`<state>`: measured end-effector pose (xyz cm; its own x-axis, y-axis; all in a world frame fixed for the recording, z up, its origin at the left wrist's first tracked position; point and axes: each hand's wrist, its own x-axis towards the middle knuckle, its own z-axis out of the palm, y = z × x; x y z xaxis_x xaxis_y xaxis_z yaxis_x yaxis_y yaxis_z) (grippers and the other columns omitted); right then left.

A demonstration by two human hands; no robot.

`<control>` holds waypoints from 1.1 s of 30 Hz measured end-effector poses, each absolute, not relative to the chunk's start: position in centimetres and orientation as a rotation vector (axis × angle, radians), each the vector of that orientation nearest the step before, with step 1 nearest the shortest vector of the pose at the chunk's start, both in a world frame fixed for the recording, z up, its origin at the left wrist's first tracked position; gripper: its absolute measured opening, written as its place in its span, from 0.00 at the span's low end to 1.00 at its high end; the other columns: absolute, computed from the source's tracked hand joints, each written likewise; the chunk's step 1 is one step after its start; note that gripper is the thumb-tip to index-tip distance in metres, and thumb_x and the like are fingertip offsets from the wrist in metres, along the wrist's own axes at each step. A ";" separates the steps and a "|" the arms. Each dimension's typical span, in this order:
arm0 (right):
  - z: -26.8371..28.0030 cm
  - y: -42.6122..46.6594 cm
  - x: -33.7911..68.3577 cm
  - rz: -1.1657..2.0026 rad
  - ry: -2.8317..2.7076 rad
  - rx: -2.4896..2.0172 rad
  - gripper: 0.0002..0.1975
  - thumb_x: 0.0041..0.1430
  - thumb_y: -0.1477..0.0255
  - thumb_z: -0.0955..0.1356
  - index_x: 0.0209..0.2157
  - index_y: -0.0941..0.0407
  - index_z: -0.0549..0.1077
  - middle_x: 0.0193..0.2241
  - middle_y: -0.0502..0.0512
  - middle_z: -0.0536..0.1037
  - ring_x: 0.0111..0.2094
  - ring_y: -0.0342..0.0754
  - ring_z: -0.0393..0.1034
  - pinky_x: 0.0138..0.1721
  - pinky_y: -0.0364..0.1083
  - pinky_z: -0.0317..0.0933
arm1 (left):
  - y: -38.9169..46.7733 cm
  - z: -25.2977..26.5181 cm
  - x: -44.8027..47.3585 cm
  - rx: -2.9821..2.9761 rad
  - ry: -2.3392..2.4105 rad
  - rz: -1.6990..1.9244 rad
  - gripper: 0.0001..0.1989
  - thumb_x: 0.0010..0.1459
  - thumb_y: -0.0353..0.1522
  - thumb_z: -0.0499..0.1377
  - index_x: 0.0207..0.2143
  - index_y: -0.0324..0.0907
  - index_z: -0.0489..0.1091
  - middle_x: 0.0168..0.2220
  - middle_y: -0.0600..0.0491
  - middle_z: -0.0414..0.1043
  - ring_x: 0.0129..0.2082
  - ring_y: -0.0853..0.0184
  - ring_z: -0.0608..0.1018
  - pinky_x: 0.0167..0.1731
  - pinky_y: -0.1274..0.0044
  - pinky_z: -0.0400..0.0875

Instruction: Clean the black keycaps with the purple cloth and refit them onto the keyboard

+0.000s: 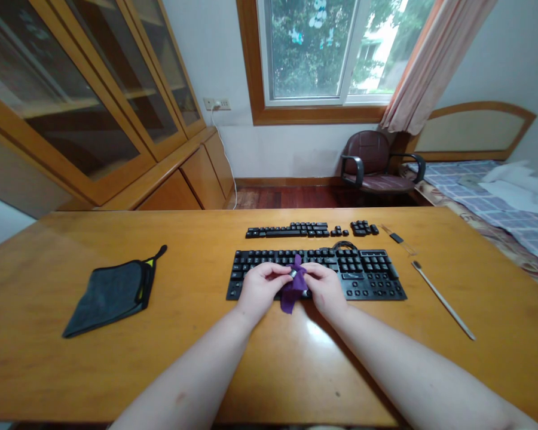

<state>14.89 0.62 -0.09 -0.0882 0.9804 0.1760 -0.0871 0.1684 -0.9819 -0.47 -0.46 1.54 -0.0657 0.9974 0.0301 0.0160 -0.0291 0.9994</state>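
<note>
Forearms point(201, 358) angled inward; left fingers point(276, 270), right fingers point(314, 269) bent, pinching close together.

**Spread Across Glossy Honey-Brown Wooden Table point(130, 376)**

Loose black plastic keycaps point(287, 233) sit near the far edge, beyond a long black keyboard point(352, 276); a black-centred wire tool point(396, 237) and pale-handled brush point(446, 304) lie toward the right edge, a folded dark-grey, yellow-trimmed cloth point(112, 289) toward the left.

Crumpled purple cloth point(291, 294) hangs, apparently above the keyboard point(352, 276).
</note>
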 end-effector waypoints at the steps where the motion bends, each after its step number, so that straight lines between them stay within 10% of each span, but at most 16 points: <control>1: -0.1 0.6 14.9 1.191 -1.290 -0.994 0.04 0.47 0.72 0.69 0.26 0.53 0.78 0.29 0.53 0.78 0.33 0.49 0.71 0.39 0.48 0.64 | -0.4 1.5 -0.5 1.213 1.262 1.275 0.06 0.40 0.29 0.66 0.26 0.39 0.75 0.30 0.50 0.77 0.33 0.64 0.78 0.39 0.72 0.73; 33: -0.6 0.7 14.1 1.345 -1.014 -1.010 0.08 0.42 0.68 0.72 0.27 0.55 0.75 0.26 0.51 0.78 0.27 0.46 0.70 0.32 0.46 0.64 | -0.7 1.1 -0.7 1.669 1.372 1.321 0.07 0.49 0.27 0.61 0.33 0.41 0.72 0.35 0.53 0.71 0.30 0.71 0.75 0.34 0.76 0.73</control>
<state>14.13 0.67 -0.56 -0.0175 0.9998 -0.0100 -0.2655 -0.0143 -0.9640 -0.67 -0.67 1.15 -0.0293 0.9485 0.3153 0.3512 -0.2856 0.8917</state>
